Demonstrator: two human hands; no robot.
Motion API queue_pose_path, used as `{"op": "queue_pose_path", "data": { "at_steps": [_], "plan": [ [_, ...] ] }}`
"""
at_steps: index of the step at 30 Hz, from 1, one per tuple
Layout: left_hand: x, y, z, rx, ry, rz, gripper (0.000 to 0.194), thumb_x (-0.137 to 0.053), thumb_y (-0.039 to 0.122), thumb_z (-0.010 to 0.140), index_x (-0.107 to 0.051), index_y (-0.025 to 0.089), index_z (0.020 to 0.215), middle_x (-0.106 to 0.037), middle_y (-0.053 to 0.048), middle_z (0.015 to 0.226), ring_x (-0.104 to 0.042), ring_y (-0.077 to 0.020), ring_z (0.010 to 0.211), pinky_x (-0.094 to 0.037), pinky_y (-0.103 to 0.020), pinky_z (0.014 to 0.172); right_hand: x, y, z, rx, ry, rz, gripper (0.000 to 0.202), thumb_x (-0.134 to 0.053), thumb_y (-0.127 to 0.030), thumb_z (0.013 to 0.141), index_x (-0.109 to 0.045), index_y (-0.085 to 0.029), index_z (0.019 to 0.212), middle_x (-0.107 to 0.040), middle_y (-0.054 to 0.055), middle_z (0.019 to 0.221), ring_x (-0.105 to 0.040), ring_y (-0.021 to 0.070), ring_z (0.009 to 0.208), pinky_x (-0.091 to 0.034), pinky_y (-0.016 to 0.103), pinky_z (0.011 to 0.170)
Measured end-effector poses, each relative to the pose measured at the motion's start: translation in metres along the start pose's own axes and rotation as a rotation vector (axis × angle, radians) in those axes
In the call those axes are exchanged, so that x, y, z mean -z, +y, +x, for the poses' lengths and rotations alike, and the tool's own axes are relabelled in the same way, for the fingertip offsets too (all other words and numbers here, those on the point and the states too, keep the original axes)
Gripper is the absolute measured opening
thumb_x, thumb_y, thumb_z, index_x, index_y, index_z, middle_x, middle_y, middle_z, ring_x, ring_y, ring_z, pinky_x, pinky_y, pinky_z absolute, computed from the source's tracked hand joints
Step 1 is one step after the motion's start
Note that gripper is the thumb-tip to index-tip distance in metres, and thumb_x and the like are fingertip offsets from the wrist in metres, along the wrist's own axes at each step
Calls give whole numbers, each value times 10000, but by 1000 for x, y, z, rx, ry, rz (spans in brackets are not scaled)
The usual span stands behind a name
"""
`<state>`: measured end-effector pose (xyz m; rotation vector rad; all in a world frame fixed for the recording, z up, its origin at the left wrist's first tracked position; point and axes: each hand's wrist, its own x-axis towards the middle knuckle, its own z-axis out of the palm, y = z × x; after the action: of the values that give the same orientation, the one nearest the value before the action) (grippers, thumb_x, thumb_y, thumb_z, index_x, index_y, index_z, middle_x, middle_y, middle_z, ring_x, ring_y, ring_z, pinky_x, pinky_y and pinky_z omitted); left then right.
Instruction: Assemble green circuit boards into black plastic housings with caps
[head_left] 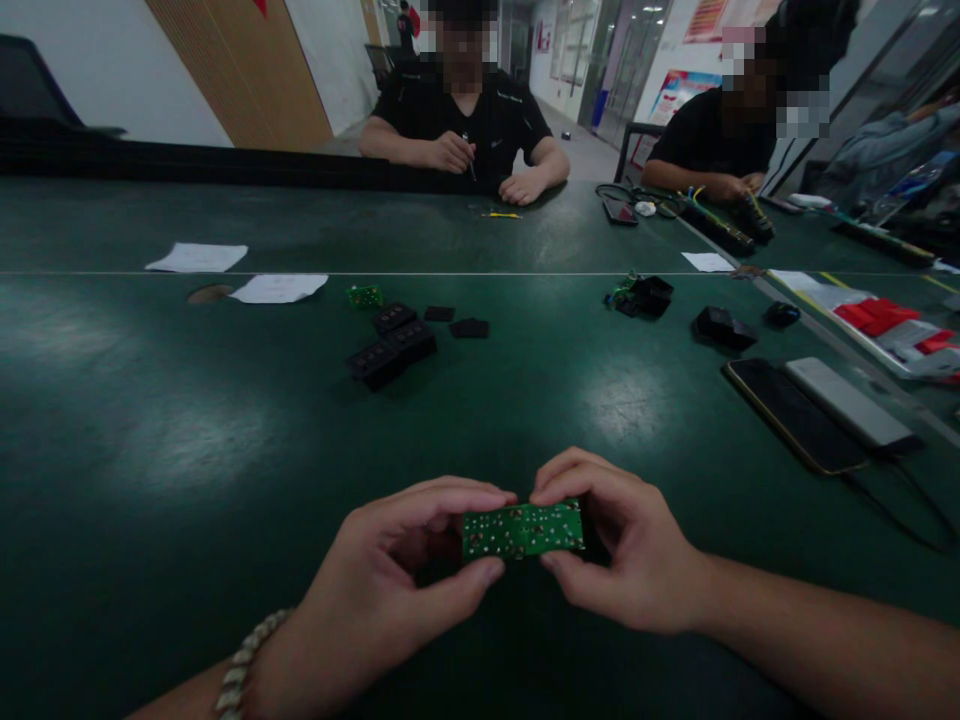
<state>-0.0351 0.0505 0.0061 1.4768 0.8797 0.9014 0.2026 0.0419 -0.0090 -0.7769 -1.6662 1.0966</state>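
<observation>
A green circuit board with many solder points is held level between both hands, just above the dark green table. My left hand grips its left end, fingers on the upper edge and thumb at the lower edge. At the right end, my right hand pinches the board in the same way. A beaded bracelet circles my left wrist. What lies under the board is hidden.
Black housings, flat black pieces and a small green board lie ahead. Farther right are wired parts, a phone and a silver power bank. Two people sit across the table.
</observation>
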Motion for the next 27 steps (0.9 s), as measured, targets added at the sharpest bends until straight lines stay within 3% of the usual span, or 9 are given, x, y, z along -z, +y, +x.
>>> {"op": "queue_pose_path", "data": {
  "at_steps": [5, 27],
  "plan": [
    [0, 1, 1, -13, 11, -5, 443, -807, 16, 770, -835, 296, 1112, -840, -51, 1126, -805, -216, 953, -665, -235, 731, 0, -1, 1, -2, -6, -9, 422, -756, -42, 750, -714, -206, 1137, -666, 71, 1049, -677, 195, 874, -545, 331, 725],
    [-1, 4, 0, -20, 28, 17, 446, -814, 18, 757, -842, 305, 1097, -851, -39, 1103, -816, -212, 928, -667, -216, 711, 0, -1, 0, 4, 3, -19, 424, -757, -41, 746, -714, -216, 1131, -675, 70, 1051, -686, 199, 886, -556, 338, 739]
  ]
}}
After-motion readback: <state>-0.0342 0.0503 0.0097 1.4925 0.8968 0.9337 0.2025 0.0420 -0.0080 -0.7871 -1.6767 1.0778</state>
